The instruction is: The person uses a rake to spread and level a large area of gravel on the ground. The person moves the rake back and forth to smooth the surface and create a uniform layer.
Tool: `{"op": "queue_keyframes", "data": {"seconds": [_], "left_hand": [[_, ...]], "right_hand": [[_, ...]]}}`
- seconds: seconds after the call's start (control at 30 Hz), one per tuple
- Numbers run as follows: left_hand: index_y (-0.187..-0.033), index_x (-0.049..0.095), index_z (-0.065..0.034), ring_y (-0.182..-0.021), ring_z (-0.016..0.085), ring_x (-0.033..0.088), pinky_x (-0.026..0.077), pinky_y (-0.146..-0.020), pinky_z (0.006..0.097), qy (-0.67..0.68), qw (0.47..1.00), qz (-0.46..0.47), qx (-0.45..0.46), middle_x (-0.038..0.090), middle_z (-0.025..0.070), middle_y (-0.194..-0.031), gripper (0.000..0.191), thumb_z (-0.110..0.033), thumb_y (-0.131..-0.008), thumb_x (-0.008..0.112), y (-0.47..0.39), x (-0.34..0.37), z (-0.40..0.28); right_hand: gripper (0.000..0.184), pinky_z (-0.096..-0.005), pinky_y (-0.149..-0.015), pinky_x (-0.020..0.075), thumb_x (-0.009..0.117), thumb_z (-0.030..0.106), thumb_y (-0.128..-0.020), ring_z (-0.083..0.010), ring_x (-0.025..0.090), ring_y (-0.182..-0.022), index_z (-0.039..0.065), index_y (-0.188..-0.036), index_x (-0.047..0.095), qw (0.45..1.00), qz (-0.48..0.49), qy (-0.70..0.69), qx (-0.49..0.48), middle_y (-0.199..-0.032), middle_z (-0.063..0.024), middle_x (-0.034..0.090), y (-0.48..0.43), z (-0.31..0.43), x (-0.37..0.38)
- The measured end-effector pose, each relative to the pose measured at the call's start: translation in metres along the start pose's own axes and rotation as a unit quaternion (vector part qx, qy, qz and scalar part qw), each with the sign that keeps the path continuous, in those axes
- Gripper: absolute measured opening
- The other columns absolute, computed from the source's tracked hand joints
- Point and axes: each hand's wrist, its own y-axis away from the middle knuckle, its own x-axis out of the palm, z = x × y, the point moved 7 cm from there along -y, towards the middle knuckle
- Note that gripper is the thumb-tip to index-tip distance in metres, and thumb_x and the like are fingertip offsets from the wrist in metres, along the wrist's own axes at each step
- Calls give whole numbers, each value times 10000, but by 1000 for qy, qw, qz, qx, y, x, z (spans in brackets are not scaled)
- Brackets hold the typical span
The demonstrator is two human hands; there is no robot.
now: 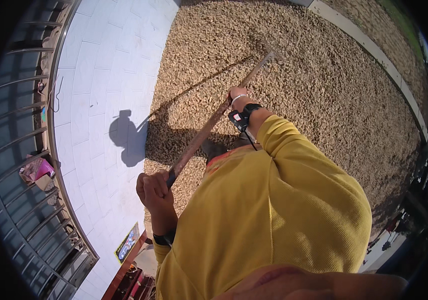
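Note:
My left hand [155,189] is closed around the dark upper end of a long wooden handle [204,133], near my left side. Farther along the same handle, my right hand [237,93] grips it, with a pale bracelet and a black strapped device on that wrist. The handle slants away from me to the upper right. Its far end reaches into a wide layer of what look like unshelled peanuts [311,93]; the tool's head there is blurred or buried, so its kind cannot be told. My dark shoes stand among the peanuts, partly hidden by my yellow top.
A white tiled wall [86,120] borders the peanuts on my left, with a barred window [22,138] set in it. Along the far right runs a pale concrete curb [379,56]. A reddish door frame [124,268] and a small poster [127,243] are at lower left.

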Motion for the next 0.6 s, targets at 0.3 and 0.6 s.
{"op": "queue_keyframes", "data": {"seconds": [0.3, 0.6], "left_hand": [[-668, 332, -140, -430, 73, 256, 335, -608, 304, 0, 999, -49, 9, 258, -40, -481, 345, -143, -1007, 395, -13, 7, -4], [-663, 367, -127, -409, 73, 255, 330, -598, 297, 19, 999, 46, 18, 262, -52, -465, 347, -201, -991, 452, -85, 10, -23]], "right_hand": [[333, -366, -411, 410, 416, 34, -935, -256, 549, -468, -150, -1212, 388, 999, -18, -37, -19, -657, -182, 580, 13, 16, 7], [300, -350, -432, 398, 402, 81, -937, -204, 547, -483, -154, -1083, 519, 999, -24, 35, -14, -721, -157, 663, -11, 44, 42]]}}
